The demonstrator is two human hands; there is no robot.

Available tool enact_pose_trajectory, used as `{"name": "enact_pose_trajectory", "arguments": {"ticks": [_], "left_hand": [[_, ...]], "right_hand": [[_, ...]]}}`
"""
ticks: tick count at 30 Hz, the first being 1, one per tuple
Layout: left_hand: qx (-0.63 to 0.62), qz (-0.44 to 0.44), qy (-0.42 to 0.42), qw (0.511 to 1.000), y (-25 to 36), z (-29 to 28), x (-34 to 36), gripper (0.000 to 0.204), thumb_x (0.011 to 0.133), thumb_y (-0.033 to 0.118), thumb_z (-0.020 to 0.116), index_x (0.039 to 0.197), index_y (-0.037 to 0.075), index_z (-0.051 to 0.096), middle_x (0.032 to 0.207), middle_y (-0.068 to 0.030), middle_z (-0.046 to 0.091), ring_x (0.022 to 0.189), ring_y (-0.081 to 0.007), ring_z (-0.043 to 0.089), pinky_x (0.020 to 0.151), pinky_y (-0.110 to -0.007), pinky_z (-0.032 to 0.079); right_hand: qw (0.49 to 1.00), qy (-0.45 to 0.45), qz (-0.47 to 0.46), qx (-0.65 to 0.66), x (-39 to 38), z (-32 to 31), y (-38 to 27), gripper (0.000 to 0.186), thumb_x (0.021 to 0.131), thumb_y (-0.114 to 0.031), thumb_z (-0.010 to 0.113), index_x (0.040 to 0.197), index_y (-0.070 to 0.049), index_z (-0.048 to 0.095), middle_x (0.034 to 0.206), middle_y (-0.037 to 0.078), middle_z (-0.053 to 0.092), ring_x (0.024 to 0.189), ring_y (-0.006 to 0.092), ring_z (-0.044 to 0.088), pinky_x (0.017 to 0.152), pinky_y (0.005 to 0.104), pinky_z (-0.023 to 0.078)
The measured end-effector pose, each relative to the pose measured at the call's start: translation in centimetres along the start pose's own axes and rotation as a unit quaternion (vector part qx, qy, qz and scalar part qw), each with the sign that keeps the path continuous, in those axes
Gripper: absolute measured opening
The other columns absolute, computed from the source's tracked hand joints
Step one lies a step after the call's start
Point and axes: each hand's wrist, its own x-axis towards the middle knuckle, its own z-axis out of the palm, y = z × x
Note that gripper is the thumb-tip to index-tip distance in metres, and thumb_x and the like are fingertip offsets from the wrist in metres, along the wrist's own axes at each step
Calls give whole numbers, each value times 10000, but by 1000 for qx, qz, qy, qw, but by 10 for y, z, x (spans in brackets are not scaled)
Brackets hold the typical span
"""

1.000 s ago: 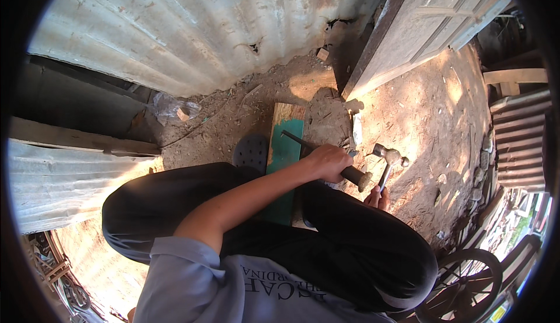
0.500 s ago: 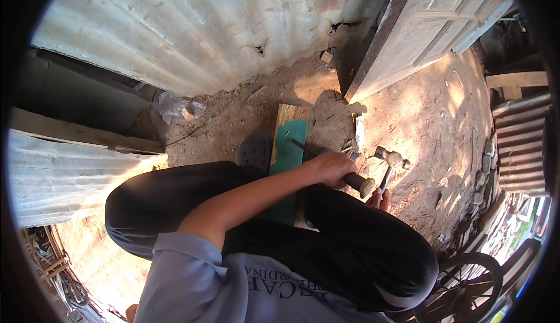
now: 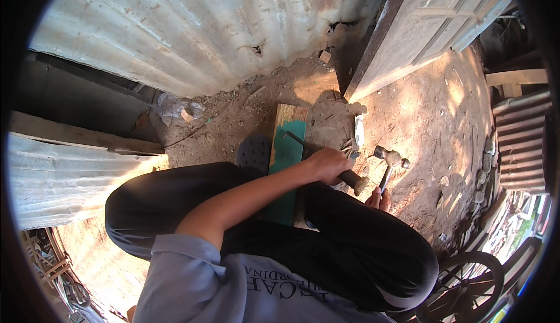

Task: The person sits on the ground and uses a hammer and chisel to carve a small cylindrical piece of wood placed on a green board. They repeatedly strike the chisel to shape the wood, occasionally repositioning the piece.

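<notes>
A narrow plank (image 3: 284,158) with green paint and a bare wood far end lies between my legs. My left hand (image 3: 326,165) is closed around a chisel (image 3: 352,179) with a dark handle and a worn, flattened butt. The chisel's thin blade slants far-left over the painted face, its tip near the border of paint and bare wood; whether it touches cannot be told. To the right, beside my knee, my right hand (image 3: 380,199) grips a ball-peen hammer (image 3: 392,157) by its metal shaft. The hammer head is raised apart from the chisel butt. My knee partly hides the right hand.
Corrugated metal sheeting (image 3: 204,31) stands across the far side, with a leaning panelled door (image 3: 420,37) to its right. My foot in a dark perforated clog (image 3: 254,151) is left of the plank. A spoked wheel (image 3: 466,285) stands at lower right. Clear plastic (image 3: 172,107) lies on the dirt.
My left hand has shifted slightly left with the chisel. The blade tip has moved a little far-left along the plank, and the butt has swung left, away from the hammer. The hammer barely moved.
</notes>
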Motion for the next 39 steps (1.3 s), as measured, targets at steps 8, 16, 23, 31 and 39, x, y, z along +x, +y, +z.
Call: {"name": "enact_pose_trajectory", "arguments": {"ticks": [8, 16, 23, 31, 39], "left_hand": [[-8, -1, 25, 1000, -4, 9, 1, 183, 613, 154, 713, 754, 74, 628, 718, -157, 640, 711, -374, 637, 629, -478, 501], [40, -59, 26, 997, -25, 0, -11, 176, 621, 162, 723, 750, 76, 640, 734, -158, 649, 743, -347, 654, 653, -469, 519], [63, -146, -15, 987, -56, -24, -35, 264, 620, 180, 730, 831, 61, 624, 744, -144, 637, 769, -356, 642, 648, -464, 510], [38, 8, 84, 996, -16, 5, 1, 295, 621, 170, 755, 849, 84, 589, 748, -141, 639, 735, -337, 652, 648, -439, 518], [-1, -63, 103, 993, -11, -8, 24, 328, 662, 179, 724, 928, 33, 597, 797, -154, 656, 780, -362, 650, 687, -452, 518]], "right_hand": [[999, 26, -14, -41, -3, 4, -3, 265, 946, -268, 537, 789, -57, 562, 507, -4, 387, 450, 104, 377, 436, 301, 281], [991, -13, -33, -128, 9, -8, 26, 262, 940, -277, 559, 862, -31, 606, 557, 37, 424, 480, 130, 403, 449, 317, 304], [959, 112, -222, -133, 6, 13, 31, 276, 944, -270, 537, 780, -49, 535, 538, 27, 403, 461, 115, 380, 429, 316, 263], [981, -123, -140, -57, 22, 2, -1, 285, 955, -221, 505, 737, -38, 482, 481, -2, 335, 401, 82, 328, 392, 325, 238], [980, -113, 108, 125, 27, 6, -41, 257, 973, -276, 531, 975, -21, 504, 514, -78, 314, 397, 19, 295, 358, 222, 196]]}}
